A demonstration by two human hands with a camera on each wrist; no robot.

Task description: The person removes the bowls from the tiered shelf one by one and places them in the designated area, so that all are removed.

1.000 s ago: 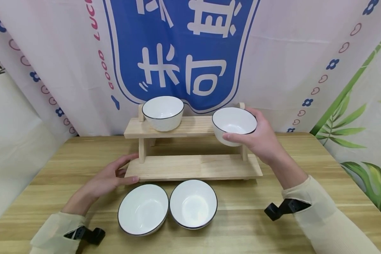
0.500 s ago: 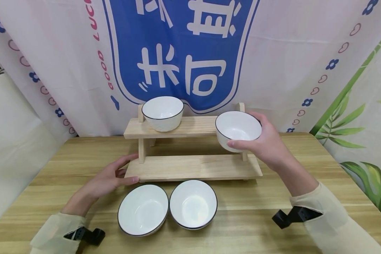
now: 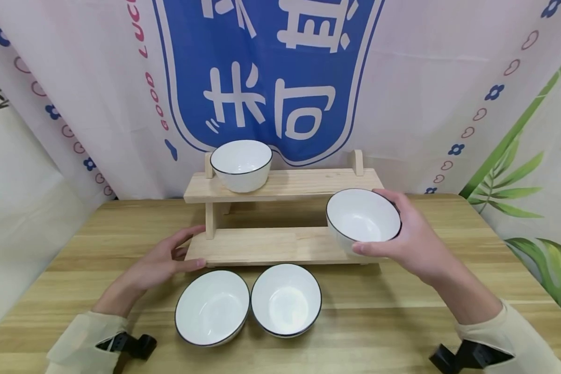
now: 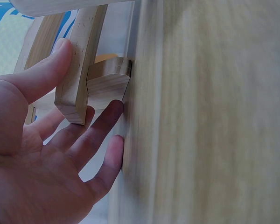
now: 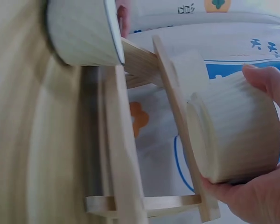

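The right hand (image 3: 413, 246) has a firm grip on a white, dark-rimmed bowl (image 3: 362, 215), thumb along the near side and fingers round the far right. This bowl is right of centre in the head view, where it covers the right end of the lower shelf (image 3: 262, 245). The right wrist view shows a gap between its base and that shelf.

The left hand (image 3: 161, 262), left of centre, straddles the left end of the lower shelf in a loose grip, thumb on the front edge and fingers round behind. The wooden stand (image 3: 210, 222) fills the middle of the frame, its upper shelf (image 3: 315, 182) set back above the lower one. A second bowl (image 3: 241, 166) stands upright on the left part of the upper shelf, in front of a short peg (image 3: 209, 165); another peg (image 3: 357, 162) rises at the right.

Two more bowls stand side by side at lower centre on the wood-grained tabletop (image 3: 374, 322): the left bowl (image 3: 212, 309) and the right bowl (image 3: 286, 300). They crowd the stand's front edge, the left one near the left thumb. A printed curtain (image 3: 425, 104) with a blue panel (image 3: 262, 52) hangs behind, across the top of the frame.
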